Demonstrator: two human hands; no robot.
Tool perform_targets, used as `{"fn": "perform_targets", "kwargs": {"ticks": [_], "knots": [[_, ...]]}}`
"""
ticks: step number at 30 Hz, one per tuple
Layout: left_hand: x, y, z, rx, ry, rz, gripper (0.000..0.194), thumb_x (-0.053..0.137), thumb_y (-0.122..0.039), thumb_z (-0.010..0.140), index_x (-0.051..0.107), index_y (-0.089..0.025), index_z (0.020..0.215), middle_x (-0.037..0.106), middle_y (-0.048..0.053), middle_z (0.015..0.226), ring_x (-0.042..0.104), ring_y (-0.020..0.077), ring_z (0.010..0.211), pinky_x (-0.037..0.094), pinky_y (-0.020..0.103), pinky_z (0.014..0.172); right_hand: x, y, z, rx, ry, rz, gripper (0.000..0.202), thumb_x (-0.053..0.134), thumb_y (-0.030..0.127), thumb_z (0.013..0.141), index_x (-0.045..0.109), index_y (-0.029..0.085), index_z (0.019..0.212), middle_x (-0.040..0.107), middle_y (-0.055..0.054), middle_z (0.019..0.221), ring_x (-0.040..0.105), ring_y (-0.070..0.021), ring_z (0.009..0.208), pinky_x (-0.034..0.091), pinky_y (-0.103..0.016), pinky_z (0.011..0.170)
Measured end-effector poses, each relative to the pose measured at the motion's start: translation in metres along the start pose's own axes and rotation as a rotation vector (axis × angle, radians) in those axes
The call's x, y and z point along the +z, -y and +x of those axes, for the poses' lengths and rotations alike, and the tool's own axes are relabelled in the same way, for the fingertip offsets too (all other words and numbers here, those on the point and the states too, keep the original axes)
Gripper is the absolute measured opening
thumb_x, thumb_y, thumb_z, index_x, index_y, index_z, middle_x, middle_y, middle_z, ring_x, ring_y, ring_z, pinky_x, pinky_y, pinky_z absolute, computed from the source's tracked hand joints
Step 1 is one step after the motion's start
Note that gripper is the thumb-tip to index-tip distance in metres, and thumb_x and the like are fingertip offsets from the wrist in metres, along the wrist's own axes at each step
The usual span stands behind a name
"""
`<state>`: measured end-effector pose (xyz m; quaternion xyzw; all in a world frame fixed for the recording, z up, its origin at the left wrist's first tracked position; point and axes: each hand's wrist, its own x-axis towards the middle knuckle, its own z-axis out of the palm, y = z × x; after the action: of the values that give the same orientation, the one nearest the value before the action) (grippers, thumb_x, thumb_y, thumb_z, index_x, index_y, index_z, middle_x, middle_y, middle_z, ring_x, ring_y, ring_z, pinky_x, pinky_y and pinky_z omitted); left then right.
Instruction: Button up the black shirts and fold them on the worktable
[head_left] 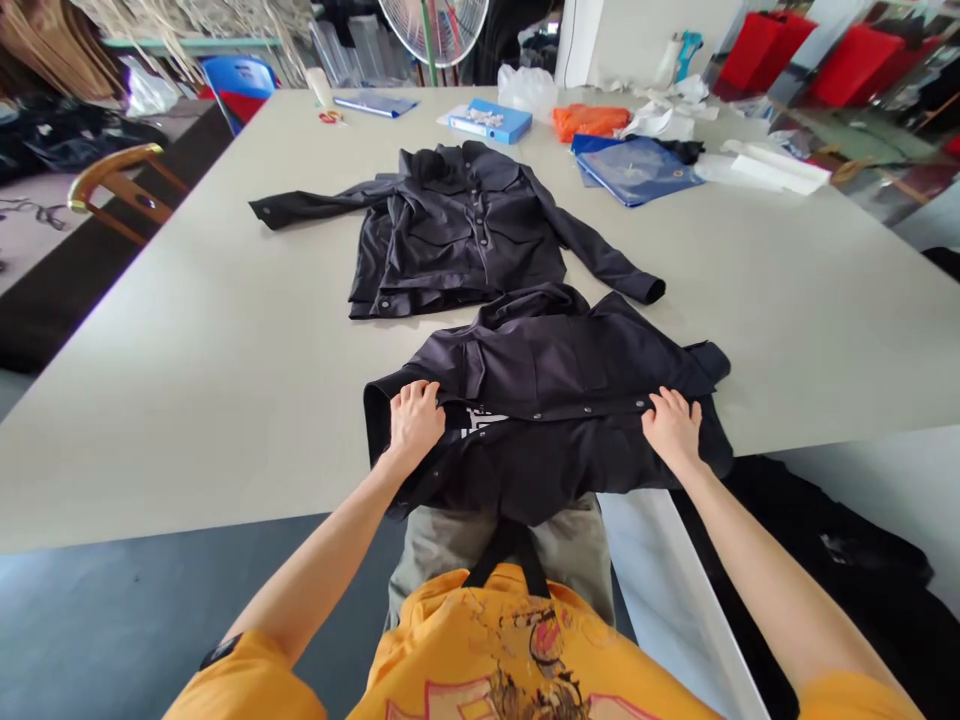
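Observation:
A dark jacket (555,365) lies sideways along the table's front edge, its lower part hanging over toward my body. My left hand (416,420) is closed on the front edge of this jacket near its left end. Farther right, my right hand (673,425) grips the same snap-studded front edge. Between the hands the front gapes a little, and a white printed patch shows inside. Just beyond lies a second dark jacket (469,225), laid out front up with its sleeves spread to both sides.
The pale table (187,400) carries a blue box (491,120), blue folders (637,170), an orange plastic bag (589,122) and red-handled scissors (330,117) toward the back. A fan (435,30) stands behind it. A wooden chair (124,190) is at left; dark cloth (840,550) lies below right.

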<state>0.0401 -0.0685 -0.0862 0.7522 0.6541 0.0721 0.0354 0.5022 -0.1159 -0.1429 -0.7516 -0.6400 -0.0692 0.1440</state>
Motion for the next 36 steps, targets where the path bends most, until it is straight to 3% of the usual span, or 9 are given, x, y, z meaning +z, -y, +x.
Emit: {"fn": "perform_targets", "kwargs": {"ticks": [3,6,10,16,21,25,30,33,36], "knots": [[-0.014,-0.035,-0.025,0.055,0.113,-0.027,0.029,0.047,-0.025,0.096,0.06,-0.018,0.122,0.062,0.014,0.122,0.056,0.0301,0.115,0.046,0.044,0.096,-0.022,0.061,-0.001,-0.18,-0.039,0.218,0.038,0.04,0.019,0.096,0.068,0.013,0.121,0.066,-0.016,0.13,0.058,-0.0275,0.122,0.04,-0.048,0.113],[-0.015,-0.054,-0.053,0.118,0.362,0.005,0.028,0.053,-0.028,0.093,0.059,-0.018,0.118,0.062,0.014,0.115,0.059,0.0304,0.11,0.049,0.043,0.09,-0.029,0.131,-0.01,-0.451,0.101,0.464,0.037,0.039,0.016,0.097,0.069,0.018,0.12,0.07,-0.01,0.119,0.063,-0.022,0.111,0.049,-0.037,0.101],[-0.014,-0.032,-0.064,0.069,0.424,0.089,0.029,0.051,-0.015,0.087,0.06,-0.016,0.114,0.063,0.016,0.116,0.06,0.0306,0.112,0.05,0.042,0.087,-0.006,0.191,-0.028,-0.544,0.239,0.56,0.036,0.043,0.016,0.096,0.066,0.018,0.124,0.067,-0.01,0.122,0.062,-0.0226,0.112,0.05,-0.039,0.1],[-0.064,0.03,-0.064,0.045,0.492,-0.189,0.02,0.054,-0.021,0.083,0.065,-0.023,0.1,0.071,0.004,0.096,0.067,0.0218,0.089,0.05,0.029,0.077,0.027,0.197,-0.043,-0.508,0.208,0.504,0.043,0.044,0.015,0.095,0.06,0.016,0.135,0.061,-0.013,0.134,0.055,-0.0267,0.124,0.044,-0.046,0.109],[-0.112,0.024,-0.063,-0.007,0.336,-0.5,0.034,0.052,-0.053,0.088,0.068,-0.026,0.102,0.072,-0.001,0.086,0.065,0.0181,0.077,0.05,0.025,0.068,0.023,0.198,-0.048,-0.463,0.181,0.508,0.046,0.041,0.017,0.096,0.056,0.016,0.139,0.06,-0.012,0.137,0.052,-0.0258,0.128,0.042,-0.046,0.111],[-0.079,0.029,-0.039,-0.068,0.304,-0.361,0.037,0.046,-0.048,0.094,0.07,-0.02,0.095,0.074,0.005,0.091,0.068,0.0216,0.086,0.05,0.027,0.074,0.025,0.201,-0.052,-0.429,0.174,0.494,0.048,0.039,0.015,0.095,0.055,0.015,0.14,0.06,-0.012,0.137,0.052,-0.0259,0.129,0.042,-0.046,0.112],[-0.018,0.058,-0.026,-0.235,0.57,0.042,0.029,0.049,-0.042,0.094,0.068,-0.02,0.096,0.074,0.013,0.103,0.07,0.0305,0.095,0.051,0.036,0.077,0.023,0.204,-0.055,-0.412,0.147,0.474,0.044,0.039,0.013,0.095,0.062,0.014,0.133,0.062,-0.013,0.133,0.054,-0.0268,0.125,0.04,-0.048,0.113],[-0.009,0.056,-0.033,-0.209,0.424,0.117,0.033,0.051,-0.043,0.094,0.062,-0.019,0.113,0.071,0.014,0.108,0.068,0.0329,0.099,0.051,0.041,0.08,0.012,0.215,-0.062,-0.431,0.12,0.494,0.042,0.041,0.011,0.093,0.067,0.017,0.126,0.066,-0.012,0.125,0.056,-0.0264,0.122,0.036,-0.051,0.116],[-0.003,0.043,-0.036,-0.064,0.161,0.151,0.041,0.054,-0.039,0.093,0.055,-0.017,0.127,0.063,0.017,0.123,0.059,0.0336,0.115,0.048,0.044,0.091,0.001,0.237,-0.073,-0.669,0.205,0.578,0.04,0.044,0.011,0.092,0.067,0.019,0.124,0.068,-0.01,0.12,0.058,-0.0236,0.118,0.041,-0.047,0.113]]}}
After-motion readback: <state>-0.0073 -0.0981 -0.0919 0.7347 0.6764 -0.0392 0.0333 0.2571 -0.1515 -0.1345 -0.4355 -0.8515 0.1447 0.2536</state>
